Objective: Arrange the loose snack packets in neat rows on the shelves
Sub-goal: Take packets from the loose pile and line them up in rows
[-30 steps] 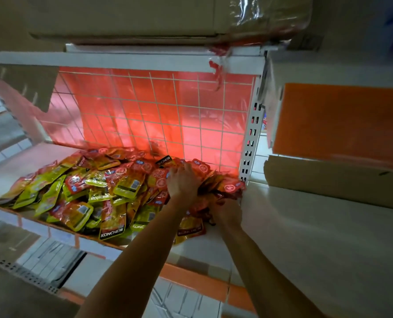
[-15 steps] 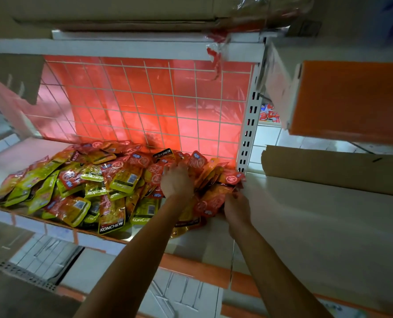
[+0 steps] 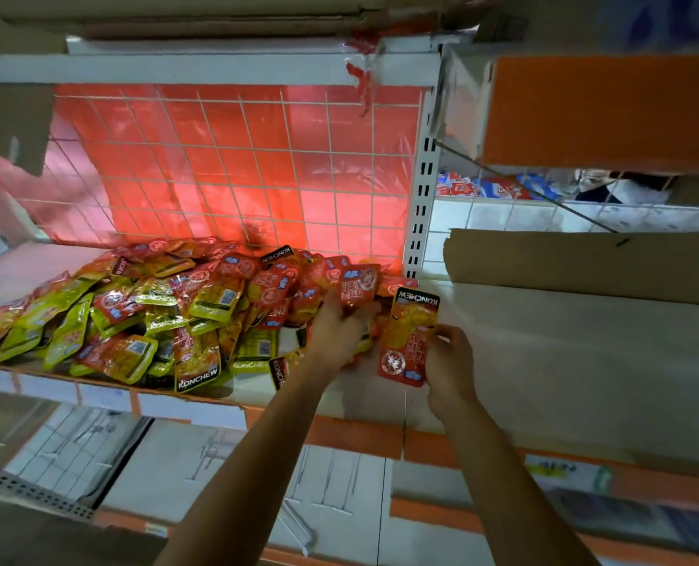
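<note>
A heap of loose yellow and red foil snack packets (image 3: 143, 316) lies on the white metal shelf (image 3: 543, 345), in front of a white wire grid backed by red plastic (image 3: 237, 165). The left hand (image 3: 337, 332) grips a small red packet (image 3: 358, 284) at the heap's right edge. The right hand (image 3: 451, 361) pinches an orange packet with a black band (image 3: 409, 341), held just beside the heap.

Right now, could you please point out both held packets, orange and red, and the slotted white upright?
long orange snack packet (image 3: 407, 341): head view, clear middle.
small red snack packet (image 3: 358, 284): head view, printed face.
slotted white metal upright (image 3: 421, 198): head view, middle.
</note>
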{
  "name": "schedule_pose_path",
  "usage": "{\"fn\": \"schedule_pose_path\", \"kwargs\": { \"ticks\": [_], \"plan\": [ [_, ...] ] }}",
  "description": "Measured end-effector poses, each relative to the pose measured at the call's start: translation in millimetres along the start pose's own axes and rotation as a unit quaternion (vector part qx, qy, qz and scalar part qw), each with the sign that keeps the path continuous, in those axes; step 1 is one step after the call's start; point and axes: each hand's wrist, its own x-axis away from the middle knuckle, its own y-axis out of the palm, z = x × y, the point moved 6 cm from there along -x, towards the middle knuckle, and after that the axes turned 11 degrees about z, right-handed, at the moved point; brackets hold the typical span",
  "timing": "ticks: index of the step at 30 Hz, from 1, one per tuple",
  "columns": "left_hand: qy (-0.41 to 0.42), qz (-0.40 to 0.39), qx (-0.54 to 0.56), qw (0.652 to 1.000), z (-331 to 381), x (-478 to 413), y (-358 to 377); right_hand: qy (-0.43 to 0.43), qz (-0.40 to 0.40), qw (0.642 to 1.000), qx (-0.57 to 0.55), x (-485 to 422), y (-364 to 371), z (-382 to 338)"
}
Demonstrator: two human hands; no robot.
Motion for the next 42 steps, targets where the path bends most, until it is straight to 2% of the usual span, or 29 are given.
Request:
{"fn": "schedule_pose_path", "kwargs": {
  "ticks": [3, 6, 9, 13, 17, 21, 24, 26, 30, 36, 42],
  "plan": [
    [-0.015, -0.058, 0.065, 0.996, 2.1, 17.3, 25.0, -0.003, -0.009, 1.000, -0.024, 3.2, -22.4, -3.8],
    [-0.105, -0.090, 0.109, 0.984, -3.6, 35.2, 52.2, 0.009, -0.047, 0.997, -0.065, 7.8, -42.9, -9.7],
    [-0.140, -0.103, 0.112, 0.978, -3.5, 48.6, 79.6, 0.010, -0.081, 0.993, -0.089, 11.3, -64.7, -14.7],
    [-0.200, -0.110, 0.123, 0.966, -0.7, 69.9, 118.0, -0.004, -0.051, 0.992, -0.118, 6.1, -106.0, -19.0],
    [-0.233, -0.178, 0.099, 0.951, 6.7, 104.9, 166.8, 0.001, -0.036, 0.991, -0.129, -3.3, -149.5, -17.7],
    [-0.277, -0.221, 0.167, 0.920, 20.8, 143.7, 220.1, -0.002, -0.035, 0.991, -0.127, -14.0, -203.2, -19.9],
    [-0.273, -0.196, 0.115, 0.935, 28.2, 168.1, 253.6, -0.002, -0.028, 0.992, -0.127, -26.5, -251.4, -22.9],
    [-0.222, -0.188, 0.075, 0.954, 38.0, 183.0, 272.2, -0.014, -0.014, 0.994, -0.111, -34.8, -284.6, -27.8],
    [-0.132, -0.193, 0.111, 0.966, 53.5, 214.4, 312.5, -0.052, 0.055, 0.991, -0.108, -52.3, -356.3, -37.0],
    [-0.199, -0.176, 0.142, 0.953, 53.4, 251.3, 383.4, -0.097, 0.124, 0.974, -0.163, -75.0, -448.2, -45.6],
    [-0.191, -0.200, 0.121, 0.953, 56.0, 266.6, 437.3, -0.017, 0.123, 0.944, -0.304, -103.4, -506.4, -39.8]
  ]
}}
